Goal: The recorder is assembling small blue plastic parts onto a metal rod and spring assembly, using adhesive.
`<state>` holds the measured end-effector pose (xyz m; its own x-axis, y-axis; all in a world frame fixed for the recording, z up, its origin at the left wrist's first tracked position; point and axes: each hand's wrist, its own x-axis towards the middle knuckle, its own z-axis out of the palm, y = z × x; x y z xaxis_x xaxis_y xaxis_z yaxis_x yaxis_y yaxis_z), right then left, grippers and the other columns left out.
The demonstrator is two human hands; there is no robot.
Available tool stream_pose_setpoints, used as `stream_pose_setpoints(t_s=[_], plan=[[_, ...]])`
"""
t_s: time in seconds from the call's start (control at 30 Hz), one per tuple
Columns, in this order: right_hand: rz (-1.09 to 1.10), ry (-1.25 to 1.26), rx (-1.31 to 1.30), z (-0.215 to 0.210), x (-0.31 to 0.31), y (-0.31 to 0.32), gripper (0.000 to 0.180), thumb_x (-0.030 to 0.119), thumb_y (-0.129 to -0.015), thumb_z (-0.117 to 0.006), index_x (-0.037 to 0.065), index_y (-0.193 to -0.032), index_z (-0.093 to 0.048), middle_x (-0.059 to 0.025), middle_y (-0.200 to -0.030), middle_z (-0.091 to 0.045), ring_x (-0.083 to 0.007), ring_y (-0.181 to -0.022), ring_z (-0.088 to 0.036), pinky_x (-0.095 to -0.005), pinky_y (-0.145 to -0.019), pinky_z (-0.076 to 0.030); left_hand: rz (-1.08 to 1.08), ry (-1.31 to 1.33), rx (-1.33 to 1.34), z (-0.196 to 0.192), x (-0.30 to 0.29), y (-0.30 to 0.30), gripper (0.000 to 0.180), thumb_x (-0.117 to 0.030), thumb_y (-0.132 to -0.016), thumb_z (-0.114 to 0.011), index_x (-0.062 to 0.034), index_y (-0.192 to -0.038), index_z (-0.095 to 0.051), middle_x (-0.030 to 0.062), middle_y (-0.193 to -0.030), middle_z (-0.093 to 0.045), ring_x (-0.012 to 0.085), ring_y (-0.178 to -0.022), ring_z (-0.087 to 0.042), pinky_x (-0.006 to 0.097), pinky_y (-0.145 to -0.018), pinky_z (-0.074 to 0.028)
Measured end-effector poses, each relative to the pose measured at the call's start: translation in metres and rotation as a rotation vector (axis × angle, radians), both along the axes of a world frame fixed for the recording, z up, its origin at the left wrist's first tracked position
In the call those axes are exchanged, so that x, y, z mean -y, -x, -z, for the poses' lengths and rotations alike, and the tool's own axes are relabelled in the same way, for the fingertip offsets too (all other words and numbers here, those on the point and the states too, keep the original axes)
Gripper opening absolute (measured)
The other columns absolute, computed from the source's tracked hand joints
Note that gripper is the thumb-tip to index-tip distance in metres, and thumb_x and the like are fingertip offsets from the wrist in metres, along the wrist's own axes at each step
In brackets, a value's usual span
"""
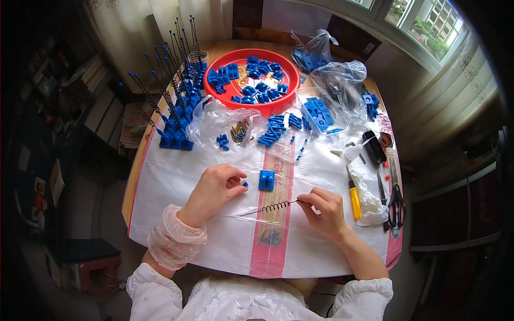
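Right hand (324,211) is pinched shut, thumb and forefinger, on one end of a thin rod with a dark coil spring (274,206) wound along it. From that pinch the rod runs leftward and slightly down across the sheet, long axis near level, free tip ending about midway between the two hands, apparently just over the white table cover (214,246). Left hand (214,190) is curled, fingertips closed on a small blue bead-like piece (244,184), which I read as held rather than just touched. That piece sits above and left of the rod's free tip, near it but not touching. Just right of the left fingertips, a blue square plastic block (266,180) lies flat on the cover, above the spring's coils and apart from them; the left hand is the nearer one. Both forearms come in from the lower edge, wrists resting low, left sleeve cuff bunched. Farther out: a red round tray (214,91) of blue parts, clear bags with more, a row of blue blocks with upright sprung rods (174,80) at far left, scissors (397,200) and a yellow-handled tool (355,199) at right.
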<state>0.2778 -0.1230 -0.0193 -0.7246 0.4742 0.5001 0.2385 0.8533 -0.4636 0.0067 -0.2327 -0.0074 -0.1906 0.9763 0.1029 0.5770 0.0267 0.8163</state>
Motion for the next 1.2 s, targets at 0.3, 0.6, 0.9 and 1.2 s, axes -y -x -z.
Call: stream_pose_setpoints(t_s=[0.3,0.6,0.9,1.2], plan=[[0.043,0.037,-0.059,0.001,-0.001,-0.001,0.011,0.001,-0.076,-0.074,0.007,-0.082,-0.067,-0.0053,-0.065,-0.056,-0.0205,-0.053,-0.056,-0.0331,-0.048,-0.042,-0.024,-0.286,-0.039,-0.015,-0.006,-0.004,0.011,-0.006,-0.086,-0.072,0.0011,-0.094,-0.072,0.0098,-0.086,-0.07,0.0165,-0.074,-0.067,0.027,-0.07,-0.054],[0.129,0.15,-0.16,-0.012,0.008,0.006,0.011,-0.005,-0.077,-0.074,0.002,-0.083,-0.068,-0.0047,-0.064,-0.059,-0.0117,-0.049,-0.05,-0.0249,-0.045,-0.037,0.333,-0.05,0.65,-0.024,0.007,-0.024,0.034,-0.001,-0.087,-0.07,-0.0039,-0.121,-0.067,0.0069,-0.099,-0.069,0.0101,-0.087,-0.066,0.023,-0.077,-0.054],[-0.017,0.471,0.044,-0.039,0.014,0.007,0.008,0.005,-0.082,-0.074,0.004,-0.089,-0.07,-0.0021,-0.065,-0.058,-0.0097,-0.053,-0.049,-0.0258,-0.049,-0.037,0.184,-0.21,0.858,-0.004,0.007,-0.029,0.028,-0.017,-0.103,-0.052,0.0033,-0.109,-0.069,0.0035,-0.079,-0.064,0.0071,-0.069,-0.055,0.021,-0.063,-0.044],[0.17,0.469,0.076,-0.038,-0.003,0.016,0.009,0.008,-0.085,-0.072,0.002,-0.092,-0.071,-0.0046,-0.064,-0.061,-0.0099,-0.053,-0.048,-0.0265,-0.05,-0.037,0.058,-0.102,1.134,-0.009,0.008,-0.023,0.031,-0.02,-0.101,-0.053,0.0041,-0.096,-0.07,0.0038,-0.072,-0.062,0.0065,-0.063,-0.052,0.021,-0.059,-0.041]])
